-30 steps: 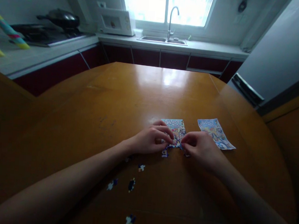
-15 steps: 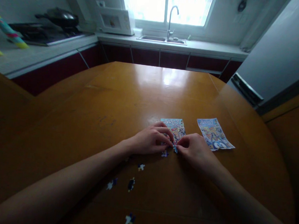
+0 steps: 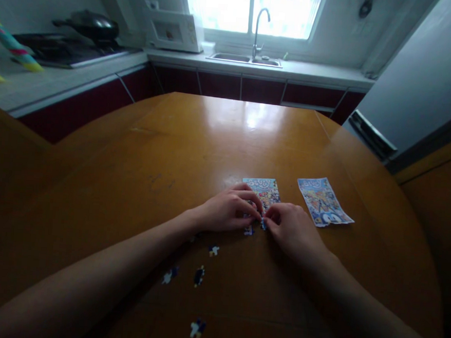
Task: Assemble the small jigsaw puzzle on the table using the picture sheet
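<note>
A partly assembled jigsaw puzzle (image 3: 268,190) with a colourful crowded picture lies flat on the wooden table. My left hand (image 3: 232,208) rests over its left side, fingers bent and fingertips closed down at its lower edge. From the right, my right hand (image 3: 291,226) pinches a small blue and white puzzle piece (image 3: 263,224) between thumb and forefinger, against that same edge. Part of the puzzle is hidden under my fingers. Just below my left fingertips, a pale purple puzzle piece (image 3: 248,231) shows at the puzzle's lower left.
Several loose puzzle pieces (image 3: 199,276) lie nearer to me, left of centre. A printed picture sheet (image 3: 323,201) lies right of the puzzle. Beyond the table (image 3: 196,151) are a counter with a sink (image 3: 233,58), a microwave (image 3: 173,31) and a wok (image 3: 92,26); a fridge (image 3: 421,74) stands right.
My right hand has shifted slightly left and its fingers have closed in over the small piece at the puzzle's edge. My left hand stays almost still.
</note>
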`<state>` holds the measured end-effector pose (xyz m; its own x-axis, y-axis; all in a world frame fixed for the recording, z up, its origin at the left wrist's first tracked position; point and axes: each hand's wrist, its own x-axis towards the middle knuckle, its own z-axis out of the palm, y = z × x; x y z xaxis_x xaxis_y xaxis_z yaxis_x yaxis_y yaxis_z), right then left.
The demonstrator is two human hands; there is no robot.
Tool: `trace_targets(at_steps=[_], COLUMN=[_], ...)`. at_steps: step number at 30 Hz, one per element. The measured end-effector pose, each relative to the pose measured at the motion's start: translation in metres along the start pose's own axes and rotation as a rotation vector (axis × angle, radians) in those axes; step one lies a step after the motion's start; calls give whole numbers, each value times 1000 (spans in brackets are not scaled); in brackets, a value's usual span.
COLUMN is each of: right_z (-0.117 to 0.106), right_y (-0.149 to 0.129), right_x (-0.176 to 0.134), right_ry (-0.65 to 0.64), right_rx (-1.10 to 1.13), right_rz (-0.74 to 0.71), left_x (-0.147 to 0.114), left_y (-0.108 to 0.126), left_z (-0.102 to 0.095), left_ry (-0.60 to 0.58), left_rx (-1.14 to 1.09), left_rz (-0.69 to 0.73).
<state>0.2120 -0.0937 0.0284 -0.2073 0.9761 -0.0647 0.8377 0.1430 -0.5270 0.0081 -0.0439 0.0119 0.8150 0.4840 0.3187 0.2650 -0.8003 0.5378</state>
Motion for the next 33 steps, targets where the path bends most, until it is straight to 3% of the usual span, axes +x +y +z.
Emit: trace_targets(at_steps=[4,13,33], right_z=[-2,-20,-15], right_y=[3,18,15], right_x=[1,6,3], right_ry=[12,-96,-134], right_rx=[-28,-49,-90], right_rz=[-3,-226,-258], left_x=[1,-1,1], left_y=[1,0,3], left_z=[-1,-1,-2], left_ry=[6,7,-4], left_rx=[-3,-2,-3], left_rz=[3,0,-5])
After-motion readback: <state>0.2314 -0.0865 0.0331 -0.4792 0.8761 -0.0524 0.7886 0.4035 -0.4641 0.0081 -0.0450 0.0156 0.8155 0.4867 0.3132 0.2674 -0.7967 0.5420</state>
